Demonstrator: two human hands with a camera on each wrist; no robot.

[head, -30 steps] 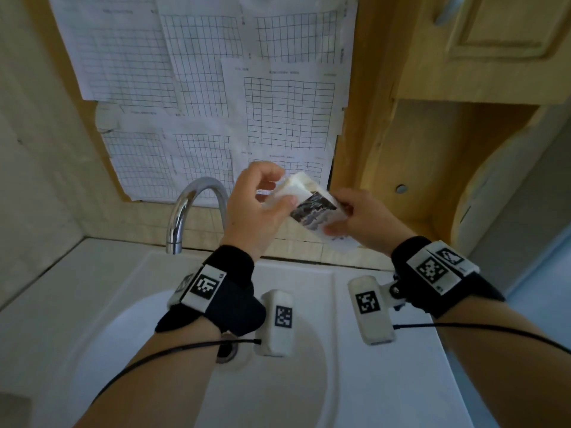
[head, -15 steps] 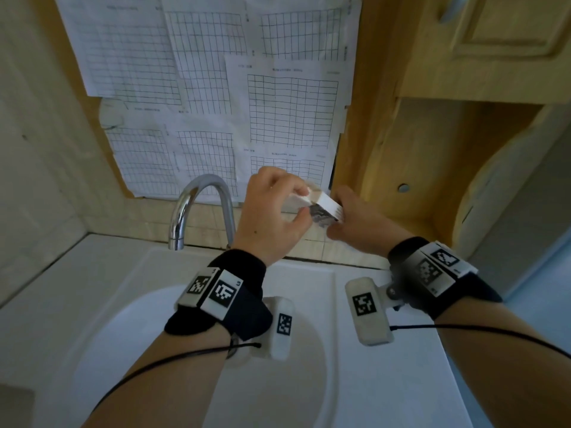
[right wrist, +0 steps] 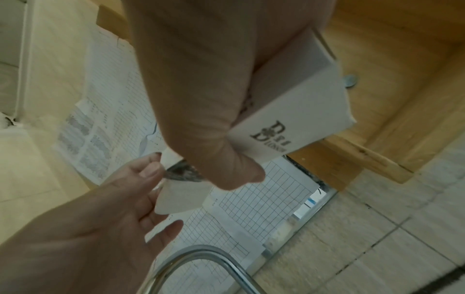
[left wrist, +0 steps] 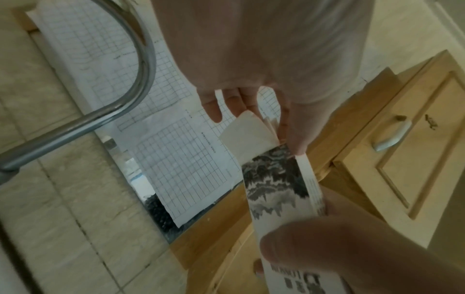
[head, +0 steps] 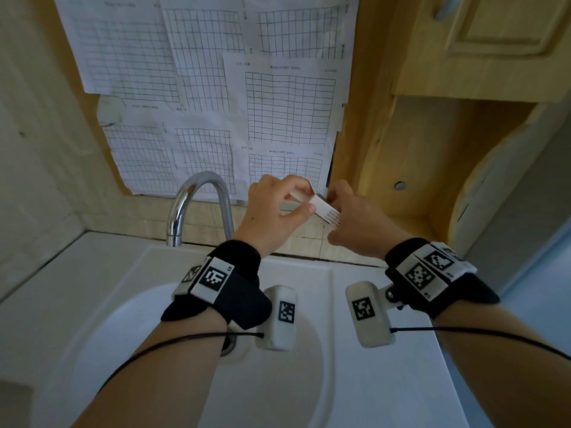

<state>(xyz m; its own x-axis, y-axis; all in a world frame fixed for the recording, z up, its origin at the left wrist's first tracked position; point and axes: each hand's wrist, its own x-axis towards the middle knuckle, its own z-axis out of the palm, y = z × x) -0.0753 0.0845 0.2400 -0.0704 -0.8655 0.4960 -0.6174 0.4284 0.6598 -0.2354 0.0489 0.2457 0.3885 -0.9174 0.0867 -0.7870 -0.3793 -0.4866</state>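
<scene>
A small white carton (head: 325,211) with a black-and-white landscape print (left wrist: 274,185) is held up in front of the wall, above the back of the sink. My right hand (head: 355,222) grips the carton's body (right wrist: 302,103), with the thumb across its printed face (left wrist: 327,250). My left hand (head: 278,208) pinches the carton's end flap (left wrist: 247,137), which is folded open away from the body. The flap (right wrist: 181,197) also shows between my left thumb and fingers (right wrist: 141,179). What is inside the carton is hidden.
A curved chrome tap (head: 197,205) rises just left of my hands over a white sink (head: 92,319). Sheets of gridded paper (head: 287,106) cover the wall behind. A wooden cabinet (head: 482,50) with an open niche (head: 414,168) stands on the right.
The carton has turned from showing its printed face to showing its narrow side. Both hands have moved slightly away from me, and the left hand now holds the opened end flap.
</scene>
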